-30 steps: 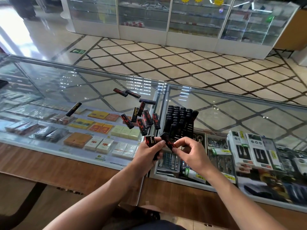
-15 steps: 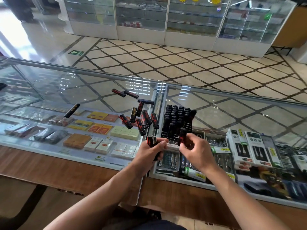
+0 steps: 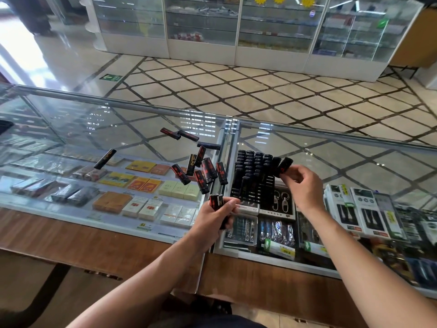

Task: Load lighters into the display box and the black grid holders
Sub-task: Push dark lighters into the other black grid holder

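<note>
**Glass counter (image 3: 123,129), shop floor: lighter stock at the holder**

Item 1. Black grid holder (image 3: 250,183), standing on the glass just right of the seam between two counter sections. Its far rows are filled with black lighters set upright; the near slots show open.

Item 2. Held lighter (image 3: 285,165), black with red print, tilted at the holder's 1 o'clock corner. The right hand (image 3: 302,185) pinches it between thumb and fingertips.

Item 3. Bunch of lighters (image 3: 216,200), at 7 o'clock from the holder. The left hand (image 3: 212,216) has its fingers wrapped round them, with two tops standing above the fist.

Item 4. Loose lighters (image 3: 205,171), lying scattered on the glass at 9 to 11 o'clock from the holder. One stray lighter (image 3: 105,158) lies well apart, farther out at 9 o'clock.

Item 5. Under the glass: cigarette packs (image 3: 142,185) at 8 o'clock, key rings (image 3: 281,204) at 6 o'clock, white boxed goods (image 3: 364,211) at 4 o'clock.

Item 6. Surroundings: wooden counter edge (image 3: 71,233) along the near side; tiled floor (image 3: 236,91) and glass cabinets (image 3: 236,31) at 12 o'clock.
</note>
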Demonstrator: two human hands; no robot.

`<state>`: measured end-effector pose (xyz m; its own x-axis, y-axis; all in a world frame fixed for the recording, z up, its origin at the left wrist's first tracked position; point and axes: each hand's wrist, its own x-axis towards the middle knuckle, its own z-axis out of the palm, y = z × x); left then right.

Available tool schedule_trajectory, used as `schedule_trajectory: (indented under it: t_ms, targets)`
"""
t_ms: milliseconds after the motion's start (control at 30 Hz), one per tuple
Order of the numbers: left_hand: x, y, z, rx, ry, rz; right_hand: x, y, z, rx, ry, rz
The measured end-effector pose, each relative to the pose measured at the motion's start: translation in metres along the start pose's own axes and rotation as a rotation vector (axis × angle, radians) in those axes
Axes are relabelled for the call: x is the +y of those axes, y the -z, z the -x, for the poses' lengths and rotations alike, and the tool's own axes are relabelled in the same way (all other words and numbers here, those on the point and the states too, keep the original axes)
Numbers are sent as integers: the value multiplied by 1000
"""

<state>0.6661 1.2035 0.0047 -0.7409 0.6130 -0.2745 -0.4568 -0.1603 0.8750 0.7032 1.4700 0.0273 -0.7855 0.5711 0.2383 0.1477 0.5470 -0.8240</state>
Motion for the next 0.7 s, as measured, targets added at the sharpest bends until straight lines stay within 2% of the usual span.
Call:
schedule_trajectory:
  t_ms: [300, 433, 700]
  targets:
    - [-3, 3, -3, 16, 18, 2, 10, -15, -11, -32, 117, 165]
    - [-2, 2, -3, 15, 13, -7, 10, -17, -10, -17, 167, 166]
    - [-2, 1, -4, 11, 9, -17, 13, -20, -13, -10, 152, 151]
